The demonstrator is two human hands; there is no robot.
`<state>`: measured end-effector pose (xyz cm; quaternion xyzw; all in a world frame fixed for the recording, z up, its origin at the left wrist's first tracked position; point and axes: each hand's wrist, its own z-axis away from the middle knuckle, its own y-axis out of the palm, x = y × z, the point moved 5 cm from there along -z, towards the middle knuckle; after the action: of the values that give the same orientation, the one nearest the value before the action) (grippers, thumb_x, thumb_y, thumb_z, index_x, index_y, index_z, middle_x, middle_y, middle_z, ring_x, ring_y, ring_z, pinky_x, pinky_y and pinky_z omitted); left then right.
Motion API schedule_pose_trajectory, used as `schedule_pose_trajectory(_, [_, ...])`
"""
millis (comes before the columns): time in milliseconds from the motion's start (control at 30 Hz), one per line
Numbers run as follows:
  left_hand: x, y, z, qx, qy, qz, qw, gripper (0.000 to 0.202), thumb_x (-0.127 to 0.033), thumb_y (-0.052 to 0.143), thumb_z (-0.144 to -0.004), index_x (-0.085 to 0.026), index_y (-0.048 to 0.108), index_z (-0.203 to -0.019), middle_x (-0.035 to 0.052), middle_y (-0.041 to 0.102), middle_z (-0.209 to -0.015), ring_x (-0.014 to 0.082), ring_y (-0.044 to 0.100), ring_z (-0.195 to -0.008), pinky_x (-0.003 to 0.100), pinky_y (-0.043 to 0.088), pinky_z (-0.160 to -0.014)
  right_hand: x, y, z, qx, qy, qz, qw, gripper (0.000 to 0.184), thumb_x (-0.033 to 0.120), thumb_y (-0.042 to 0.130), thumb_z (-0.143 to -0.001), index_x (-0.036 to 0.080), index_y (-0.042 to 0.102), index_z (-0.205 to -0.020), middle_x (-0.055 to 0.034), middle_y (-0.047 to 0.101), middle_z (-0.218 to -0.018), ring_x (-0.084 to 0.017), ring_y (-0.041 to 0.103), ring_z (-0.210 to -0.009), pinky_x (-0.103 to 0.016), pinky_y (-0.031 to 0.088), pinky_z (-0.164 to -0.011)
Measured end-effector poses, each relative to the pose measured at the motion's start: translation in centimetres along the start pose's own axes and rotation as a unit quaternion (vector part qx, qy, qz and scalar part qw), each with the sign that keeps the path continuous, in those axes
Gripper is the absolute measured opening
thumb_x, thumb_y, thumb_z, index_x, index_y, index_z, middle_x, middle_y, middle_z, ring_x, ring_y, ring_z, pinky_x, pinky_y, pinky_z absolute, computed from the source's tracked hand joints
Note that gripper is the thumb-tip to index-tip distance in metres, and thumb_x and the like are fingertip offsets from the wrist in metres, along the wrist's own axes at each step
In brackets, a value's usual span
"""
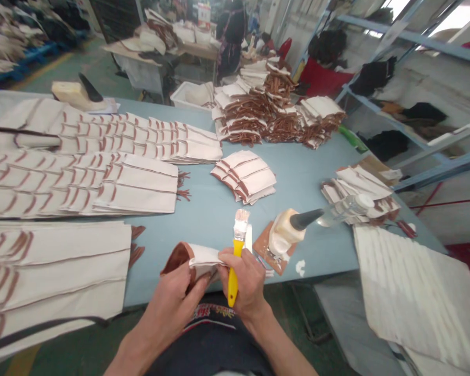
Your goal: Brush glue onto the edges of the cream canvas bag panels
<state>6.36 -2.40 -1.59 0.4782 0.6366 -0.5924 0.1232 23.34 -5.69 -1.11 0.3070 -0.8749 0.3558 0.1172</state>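
Brush (235, 256) over blue table (305, 172) (workshop).

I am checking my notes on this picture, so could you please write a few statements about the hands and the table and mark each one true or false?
1. The right hand grips a yellow-handled brush. True.
2. The left hand lies flat on the table. False: it holds a folded cream and brown piece.
3. The glue bottle stands upright. False: it is tilted, with its dark nozzle pointing right.
4. Rows of overlapping cream pieces cover the table's left part. True.
5. A heap of brown-edged pieces sits at the far side. True.
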Motion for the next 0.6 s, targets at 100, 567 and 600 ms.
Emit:
schedule_pose_trajectory(100, [0.3,-0.5,0.3,0.004,0.027,-0.053,0.998,0.019,-0.019,0.058,-0.099,-0.025,0.075,-0.097,0.0079,0.085,-0.098,0.0277,0.079,-0.088,0.035,0.064,-0.080,0.1,0.2,0.7,0.018,-0.019,-0.014,1.000,0.016,0.014,0.062,-0.105,0.025,0.065,-0.117,-0.0079,0.083,-0.095,-0.022,0.071,-0.070,-0.033,0.058,-0.067])
schedule_pose_trajectory(567, [1.4,-1.9,-0.2,0.075,-0.148,0.161,0.973,0.022,-0.031,0.057,-0.089,-0.025,0.075,-0.078,0.0029,0.083,-0.082,0.0255,0.080,-0.081,0.029,0.065,-0.076,-0.1,-3.2,-0.2,-0.013,0.173,-0.236,0.956,0.027,0.045,0.052,-0.117,0.025,0.068,-0.122,0.0024,0.076,-0.075,-0.015,0.070,-0.056,-0.026,0.058,-0.058])
schedule_pose_trajectory(600, [1.6,-1.7,-0.2,0.080,-0.148,0.161,0.972,0.023,-0.031,0.056,-0.089,-0.024,0.075,-0.077,0.0031,0.083,-0.083,0.0255,0.080,-0.082,0.029,0.065,-0.076,-0.1,-3.5,-0.3,-0.010,0.204,-0.279,0.938,0.036,0.052,0.048,-0.118,0.024,0.069,-0.124,0.0042,0.072,-0.068,-0.014,0.067,-0.052,-0.025,0.055,-0.053])
